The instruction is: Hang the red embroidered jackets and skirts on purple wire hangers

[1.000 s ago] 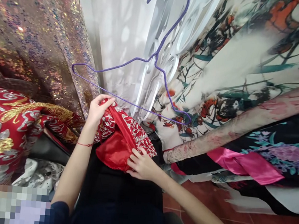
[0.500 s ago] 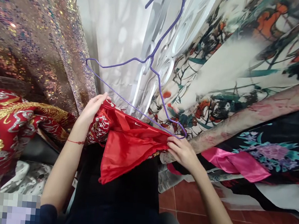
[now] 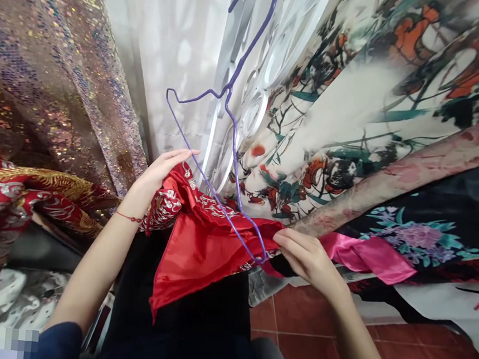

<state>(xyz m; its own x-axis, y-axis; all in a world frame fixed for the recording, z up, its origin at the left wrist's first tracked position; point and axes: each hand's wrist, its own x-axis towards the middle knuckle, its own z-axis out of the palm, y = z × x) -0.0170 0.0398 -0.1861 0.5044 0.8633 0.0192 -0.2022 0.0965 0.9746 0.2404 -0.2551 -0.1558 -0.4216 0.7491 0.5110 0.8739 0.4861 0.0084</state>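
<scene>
the left hand, fingers stretched out, is at the left end of the red cloth; its thumb is hidden, so i can't tell if it grips. the cloth spreads between both hands, with the purple hanger partly in front. the right hand pinches the right end.

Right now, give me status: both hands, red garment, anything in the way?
Right hand pinching one end of the red garment. Left hand at the other end, grip unclear. Purple hanger crossing in front of the garment.
</scene>
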